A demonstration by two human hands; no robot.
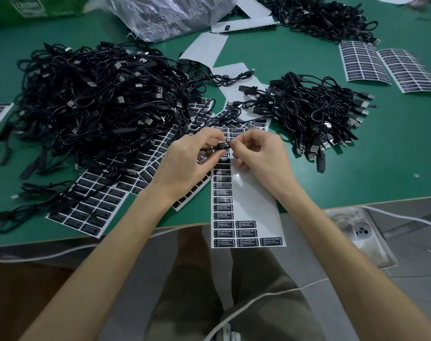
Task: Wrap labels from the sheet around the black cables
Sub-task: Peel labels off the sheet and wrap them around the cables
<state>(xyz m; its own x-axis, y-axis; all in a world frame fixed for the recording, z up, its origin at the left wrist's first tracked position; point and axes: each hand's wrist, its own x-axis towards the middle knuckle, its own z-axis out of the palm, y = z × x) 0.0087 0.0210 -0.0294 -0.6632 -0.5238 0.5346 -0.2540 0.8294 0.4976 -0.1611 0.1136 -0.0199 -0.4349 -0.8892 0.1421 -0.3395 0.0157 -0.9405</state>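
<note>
Item: black cable point(221, 145), held at centre above the label sheet point(249, 198), pinched between fingertips of left hand point(192, 159) and right hand point(260, 151). Sheet lay partly stripped. At 10 o'clock, large pile point(98, 99) likely awaited labels; at 2 o'clock, smaller pile point(315, 112) likely finished.

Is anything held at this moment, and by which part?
One black cable, pinched at its thicker block between the fingertips of the left hand and the right hand, above the label sheet.

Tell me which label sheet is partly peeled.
The sheet under the left hand and right hand, overhanging the table edge: its right side is bare backing; neighbouring sheets look full.
</note>
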